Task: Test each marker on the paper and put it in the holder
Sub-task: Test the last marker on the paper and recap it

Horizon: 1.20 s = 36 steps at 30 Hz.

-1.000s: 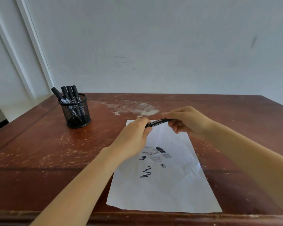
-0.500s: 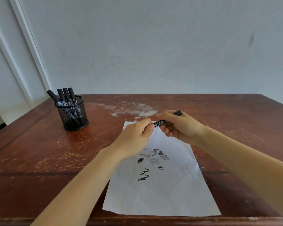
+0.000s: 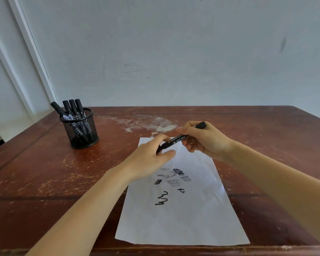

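A black marker (image 3: pixel 175 141) with white lettering is held level above the far end of a white sheet of paper (image 3: pixel 181 217). My right hand (image 3: pixel 205 141) grips its barrel, with the marker's back end poking out past my thumb. My left hand (image 3: pixel 151 157) pinches the marker's near end, where the cap sits; whether the cap is on or off is hidden by my fingers. The paper carries several black and grey scribbles. A black mesh holder (image 3: pixel 79 129) at the table's far left contains several black markers.
The brown wooden table (image 3: pixel 44 174) is scratched, with a whitish smear (image 3: pixel 151 124) beyond the paper. A pale wall runs along the table's far edge. The table's front edge lies just below the paper.
My right hand has slid back and tilted the marker, so its back end now sticks out higher to the right. My left hand stays on the near end.
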Tool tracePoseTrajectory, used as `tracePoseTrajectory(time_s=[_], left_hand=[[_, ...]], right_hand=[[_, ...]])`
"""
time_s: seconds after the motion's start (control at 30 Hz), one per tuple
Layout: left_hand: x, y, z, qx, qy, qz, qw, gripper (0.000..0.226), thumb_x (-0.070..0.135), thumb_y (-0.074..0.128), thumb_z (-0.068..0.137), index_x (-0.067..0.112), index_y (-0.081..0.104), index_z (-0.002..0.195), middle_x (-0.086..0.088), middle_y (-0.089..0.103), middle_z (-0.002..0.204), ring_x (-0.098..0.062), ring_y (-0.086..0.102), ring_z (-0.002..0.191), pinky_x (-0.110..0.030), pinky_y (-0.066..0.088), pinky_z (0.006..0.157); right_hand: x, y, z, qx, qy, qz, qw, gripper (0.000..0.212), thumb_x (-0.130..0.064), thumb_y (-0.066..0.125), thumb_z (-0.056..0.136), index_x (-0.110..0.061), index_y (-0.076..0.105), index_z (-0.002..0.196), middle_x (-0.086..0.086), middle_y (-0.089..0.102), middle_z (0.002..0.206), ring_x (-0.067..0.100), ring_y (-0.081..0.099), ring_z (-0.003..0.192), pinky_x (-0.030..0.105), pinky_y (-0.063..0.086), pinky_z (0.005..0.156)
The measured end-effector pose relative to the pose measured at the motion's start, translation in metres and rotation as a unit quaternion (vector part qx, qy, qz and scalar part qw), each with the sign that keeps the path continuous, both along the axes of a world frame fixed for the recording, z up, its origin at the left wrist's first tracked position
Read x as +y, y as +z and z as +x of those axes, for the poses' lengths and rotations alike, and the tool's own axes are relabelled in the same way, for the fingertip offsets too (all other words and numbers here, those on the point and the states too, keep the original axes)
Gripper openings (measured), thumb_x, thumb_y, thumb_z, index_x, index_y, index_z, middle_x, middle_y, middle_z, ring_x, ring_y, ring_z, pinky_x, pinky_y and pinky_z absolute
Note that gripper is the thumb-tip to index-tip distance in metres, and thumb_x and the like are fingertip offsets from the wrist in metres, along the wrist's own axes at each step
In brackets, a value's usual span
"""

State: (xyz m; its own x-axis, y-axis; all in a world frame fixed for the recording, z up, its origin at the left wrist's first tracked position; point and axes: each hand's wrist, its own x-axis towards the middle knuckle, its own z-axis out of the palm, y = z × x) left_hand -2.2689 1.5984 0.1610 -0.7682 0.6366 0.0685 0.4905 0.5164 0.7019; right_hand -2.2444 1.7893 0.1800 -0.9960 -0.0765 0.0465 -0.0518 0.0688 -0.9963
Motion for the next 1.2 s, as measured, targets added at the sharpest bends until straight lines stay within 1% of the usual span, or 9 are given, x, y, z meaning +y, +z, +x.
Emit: tracePoseTrajectory(time_s=[0.13,0.2,0.27,0.4,0.47,0.53,0.63,0.93,1.2], left_hand=[[-0.017,-0.003,-0.007,-0.008,0.054,-0.007,0.999,0.041,0.022,0.037,0.099,0.021,0.028,0.140,0.000,0.051,0.084,-0.009,0.041,0.056,-0.015,0.032,0.048],[-0.030,-0.007,-0.012,0.005,0.096,-0.008,0.995,0.043,0.019,0.034,0.100,0.016,0.027,0.142,-0.003,0.056,0.111,-0.007,0.054,0.076,-0.017,0.044,0.065],[-0.039,-0.013,-0.015,0.013,0.122,0.011,0.992,0.044,0.019,0.039,0.099,0.013,0.030,0.142,0.001,0.060,0.114,-0.008,0.059,0.095,-0.028,0.048,0.085],[-0.042,-0.020,-0.012,0.035,0.141,0.004,0.989,0.046,0.030,0.050,0.095,0.014,0.038,0.136,-0.004,0.056,0.133,-0.020,0.052,0.121,-0.027,0.040,0.091],[-0.043,-0.022,-0.010,0.059,0.145,-0.008,0.988,0.036,0.031,0.051,0.094,0.015,0.049,0.126,-0.006,0.060,0.126,-0.022,0.056,0.116,-0.030,0.044,0.088],[-0.045,-0.023,-0.009,0.091,0.135,-0.022,0.986,0.024,0.032,0.051,0.094,0.015,0.057,0.109,-0.008,0.068,0.105,-0.025,0.062,0.098,-0.042,0.049,0.080],[-0.049,-0.026,-0.011,0.115,0.131,-0.023,0.984,0.020,0.032,0.050,0.094,0.014,0.058,0.095,-0.008,0.067,0.085,-0.026,0.062,0.079,-0.046,0.047,0.069],[-0.051,-0.031,-0.012,0.130,0.128,-0.016,0.983,0.016,0.032,0.050,0.094,0.019,0.058,0.098,-0.003,0.067,0.084,-0.022,0.062,0.079,-0.046,0.049,0.071],[-0.051,-0.033,-0.012,0.130,0.124,-0.015,0.984,0.015,0.032,0.049,0.094,0.019,0.056,0.097,-0.005,0.065,0.079,-0.024,0.060,0.073,-0.041,0.045,0.063]], right_hand=[[0.010,0.001,-0.006,-0.019,-0.097,-0.070,0.993,0.021,-0.016,0.057,0.093,-0.007,0.062,0.075,0.007,0.061,0.058,0.020,0.050,0.052,0.025,0.044,0.047],[0.015,-0.004,-0.008,-0.042,-0.103,-0.065,0.992,0.023,-0.022,0.056,0.094,-0.006,0.068,0.084,0.010,0.067,0.067,0.020,0.060,0.055,0.026,0.050,0.050],[0.014,-0.012,-0.010,-0.064,-0.086,-0.041,0.993,0.025,-0.026,0.056,0.095,-0.007,0.072,0.093,0.010,0.072,0.075,0.020,0.067,0.064,0.027,0.055,0.058],[-0.003,-0.029,-0.016,-0.066,-0.096,-0.020,0.993,0.008,-0.010,0.067,0.086,-0.007,0.072,0.091,0.009,0.071,0.074,0.019,0.065,0.064,0.027,0.054,0.061],[-0.013,-0.035,-0.020,-0.050,-0.124,-0.013,0.991,0.003,-0.005,0.067,0.083,-0.005,0.070,0.082,0.010,0.067,0.067,0.021,0.060,0.058,0.028,0.050,0.055],[-0.019,-0.040,-0.023,-0.029,-0.152,0.000,0.988,0.013,-0.005,0.065,0.082,-0.005,0.065,0.069,0.008,0.060,0.058,0.022,0.052,0.052,0.028,0.043,0.050],[-0.020,-0.044,-0.025,-0.005,-0.163,0.014,0.987,0.022,-0.008,0.062,0.080,-0.006,0.055,0.059,0.007,0.053,0.051,0.022,0.042,0.047,0.027,0.035,0.046],[-0.020,-0.050,-0.027,0.019,-0.150,0.042,0.988,0.019,-0.007,0.063,0.083,-0.007,0.059,0.064,0.005,0.056,0.053,0.018,0.044,0.044,0.023,0.036,0.043],[-0.019,-0.052,-0.028,0.021,-0.152,0.062,0.986,0.016,-0.006,0.063,0.083,-0.005,0.062,0.066,0.008,0.060,0.058,0.020,0.048,0.047,0.027,0.040,0.045]])
